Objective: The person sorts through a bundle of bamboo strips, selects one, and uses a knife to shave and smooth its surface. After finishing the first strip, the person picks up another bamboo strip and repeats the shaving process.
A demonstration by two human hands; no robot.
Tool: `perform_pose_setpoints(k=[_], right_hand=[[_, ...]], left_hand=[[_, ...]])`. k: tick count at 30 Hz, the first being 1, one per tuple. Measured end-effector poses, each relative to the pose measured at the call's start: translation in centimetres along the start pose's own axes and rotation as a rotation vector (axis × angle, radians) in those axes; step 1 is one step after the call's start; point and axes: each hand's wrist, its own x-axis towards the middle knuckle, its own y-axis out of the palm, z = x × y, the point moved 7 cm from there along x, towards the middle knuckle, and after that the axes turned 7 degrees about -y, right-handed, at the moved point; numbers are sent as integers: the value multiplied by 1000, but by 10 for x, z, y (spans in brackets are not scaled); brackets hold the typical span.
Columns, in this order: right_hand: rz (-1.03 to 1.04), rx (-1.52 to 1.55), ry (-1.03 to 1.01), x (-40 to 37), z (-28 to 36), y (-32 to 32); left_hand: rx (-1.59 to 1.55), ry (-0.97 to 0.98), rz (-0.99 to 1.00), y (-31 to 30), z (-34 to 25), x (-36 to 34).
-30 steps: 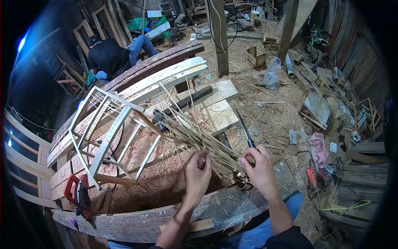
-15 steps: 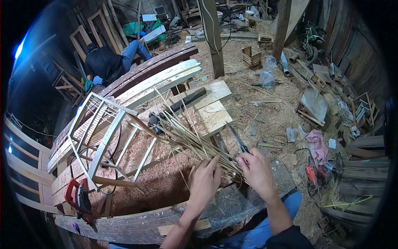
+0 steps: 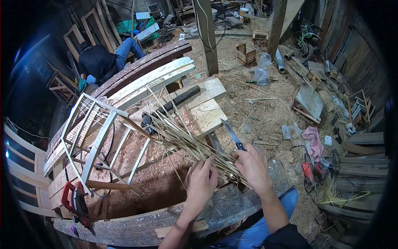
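Note:
A knife (image 3: 233, 135) with a dark handle points up and away from me, its handle gripped in my right hand (image 3: 253, 168). Close to its left lies a loose bundle of thin wooden strips (image 3: 186, 143), slanting across the bench. My left hand (image 3: 201, 182) rests at the near end of the bundle, fingers bent over the strips; whether it pinches one is hidden. A slatted wooden frame (image 3: 99, 145) stands left of the bundle.
A red power tool (image 3: 75, 201) sits at the bench's left end. Light boards (image 3: 207, 116) and a dark bar (image 3: 178, 99) lie beyond the bundle. Another person (image 3: 97, 62) crouches at the upper left. A wooden post (image 3: 207, 45) rises behind the bench.
The whole view has shifted a little, so the scene sits further left and slightly higher. My right hand still holds the knife, and my left hand remains at the strips.

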Motion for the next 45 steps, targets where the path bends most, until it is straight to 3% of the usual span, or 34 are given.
perform_pose_setpoints(k=[13,20,29,31,45], right_hand=[[5,75,105,-6,4,-17],[-108,18,37,-21,-2,-32],[-190,52,162,-49,-16,-72],[-228,200,253,-55,-24,-76],[-308,338,182,-68,-8,-88]], left_hand=[[-27,-18,-9,-2,1,-3],[4,11,-50,-7,-4,-7],[43,61,-109,-3,-7,-11],[50,53,-100,-5,-10,-12],[47,-65,-161,-26,-15,-29]])
